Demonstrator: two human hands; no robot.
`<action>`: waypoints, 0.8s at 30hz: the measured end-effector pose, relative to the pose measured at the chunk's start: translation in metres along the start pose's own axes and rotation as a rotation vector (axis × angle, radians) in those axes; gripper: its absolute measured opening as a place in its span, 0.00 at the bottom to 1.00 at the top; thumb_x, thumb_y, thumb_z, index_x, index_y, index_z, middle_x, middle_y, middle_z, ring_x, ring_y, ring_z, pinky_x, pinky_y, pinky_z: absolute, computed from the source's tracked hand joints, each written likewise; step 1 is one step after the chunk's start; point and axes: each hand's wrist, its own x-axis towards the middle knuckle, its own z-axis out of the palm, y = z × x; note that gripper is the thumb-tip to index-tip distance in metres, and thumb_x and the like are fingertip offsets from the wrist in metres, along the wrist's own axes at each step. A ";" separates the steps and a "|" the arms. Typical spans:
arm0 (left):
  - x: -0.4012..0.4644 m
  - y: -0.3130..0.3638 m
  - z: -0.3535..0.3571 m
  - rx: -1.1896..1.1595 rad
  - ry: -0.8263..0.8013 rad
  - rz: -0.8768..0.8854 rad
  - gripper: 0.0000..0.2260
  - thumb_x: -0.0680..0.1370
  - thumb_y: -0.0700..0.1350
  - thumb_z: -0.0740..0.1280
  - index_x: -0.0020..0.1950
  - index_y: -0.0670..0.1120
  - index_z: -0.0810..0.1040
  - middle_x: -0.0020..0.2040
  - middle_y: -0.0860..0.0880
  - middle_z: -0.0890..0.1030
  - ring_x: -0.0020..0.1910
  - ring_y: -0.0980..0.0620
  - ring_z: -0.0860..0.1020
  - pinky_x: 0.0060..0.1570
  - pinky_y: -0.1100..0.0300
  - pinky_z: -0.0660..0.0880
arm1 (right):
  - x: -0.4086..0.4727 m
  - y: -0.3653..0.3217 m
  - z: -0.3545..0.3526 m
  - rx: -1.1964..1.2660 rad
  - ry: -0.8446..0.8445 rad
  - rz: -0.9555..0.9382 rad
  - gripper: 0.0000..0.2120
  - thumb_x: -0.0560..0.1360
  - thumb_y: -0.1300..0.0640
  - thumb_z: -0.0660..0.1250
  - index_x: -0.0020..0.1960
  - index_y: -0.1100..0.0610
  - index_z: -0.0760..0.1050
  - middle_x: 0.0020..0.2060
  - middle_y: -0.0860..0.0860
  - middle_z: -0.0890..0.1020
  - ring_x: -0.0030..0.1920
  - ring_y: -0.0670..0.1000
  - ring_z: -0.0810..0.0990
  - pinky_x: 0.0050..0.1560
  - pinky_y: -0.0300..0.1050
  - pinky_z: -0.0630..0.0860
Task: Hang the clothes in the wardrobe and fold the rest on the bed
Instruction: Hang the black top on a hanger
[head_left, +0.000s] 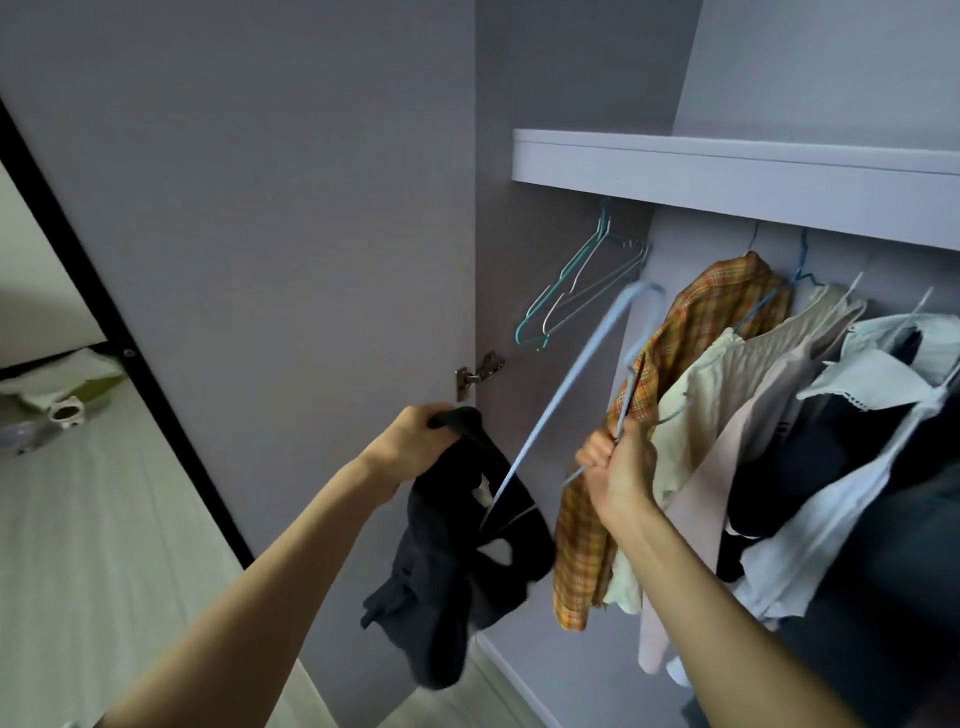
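Several garments (727, 374) already hang beside the right hand (618, 462), its fingers clamped on a blue hanger (571, 384); left hand (415, 441) fingers grip a dark garment (452, 561) (not yet hung).

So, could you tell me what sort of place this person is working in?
Most likely a bedroom, at an open built-in wardrobe. Clothes such as a plaid shirt hang below its shelf, spare hangers wait at the left end, and what looks like a bed lies to the left.
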 end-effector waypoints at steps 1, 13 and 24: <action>-0.003 0.007 -0.001 0.031 -0.046 0.035 0.11 0.78 0.34 0.61 0.39 0.45 0.76 0.33 0.50 0.75 0.30 0.59 0.75 0.30 0.71 0.70 | -0.004 0.006 0.006 0.022 -0.019 0.028 0.15 0.78 0.62 0.49 0.34 0.52 0.54 0.18 0.44 0.56 0.18 0.43 0.54 0.20 0.35 0.53; -0.029 0.008 -0.062 0.631 0.119 0.030 0.05 0.73 0.43 0.69 0.38 0.47 0.76 0.34 0.51 0.76 0.38 0.50 0.73 0.37 0.66 0.66 | -0.030 0.063 0.005 -0.591 0.034 -0.351 0.15 0.82 0.61 0.52 0.42 0.67 0.69 0.35 0.58 0.71 0.36 0.55 0.68 0.40 0.46 0.63; -0.033 -0.042 -0.060 0.792 0.227 -0.201 0.14 0.74 0.46 0.70 0.56 0.47 0.70 0.40 0.48 0.73 0.41 0.44 0.73 0.39 0.55 0.70 | -0.026 0.034 0.008 -1.083 -0.422 -0.994 0.14 0.79 0.63 0.60 0.34 0.60 0.65 0.23 0.52 0.67 0.23 0.56 0.68 0.28 0.45 0.60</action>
